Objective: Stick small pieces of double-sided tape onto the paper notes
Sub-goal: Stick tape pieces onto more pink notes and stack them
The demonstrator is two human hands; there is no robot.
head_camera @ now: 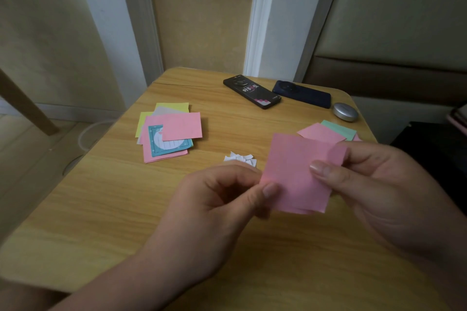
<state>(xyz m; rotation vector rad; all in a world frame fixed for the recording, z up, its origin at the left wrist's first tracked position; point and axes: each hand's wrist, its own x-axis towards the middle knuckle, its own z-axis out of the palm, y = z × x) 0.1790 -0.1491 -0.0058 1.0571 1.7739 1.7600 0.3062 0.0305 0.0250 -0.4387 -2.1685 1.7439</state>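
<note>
A pink paper note [293,171] is held above the wooden table [101,209] between both hands. My left hand [214,212] pinches its left edge with thumb and curled fingers. My right hand [379,184] grips its right side, thumb on top, and the upper right corner curls over. Several small white pieces of double-sided tape [240,158] lie in a cluster on the table just behind my left hand. A pile of pink, yellow and teal notes [169,131] lies at the left. A few pink and green notes [328,131] lie at the right, behind the held note.
Two dark phones [251,92] [302,93] lie side by side at the table's far edge. A small silver oval case [345,112] sits near the far right corner. A wall and a door frame stand behind the table.
</note>
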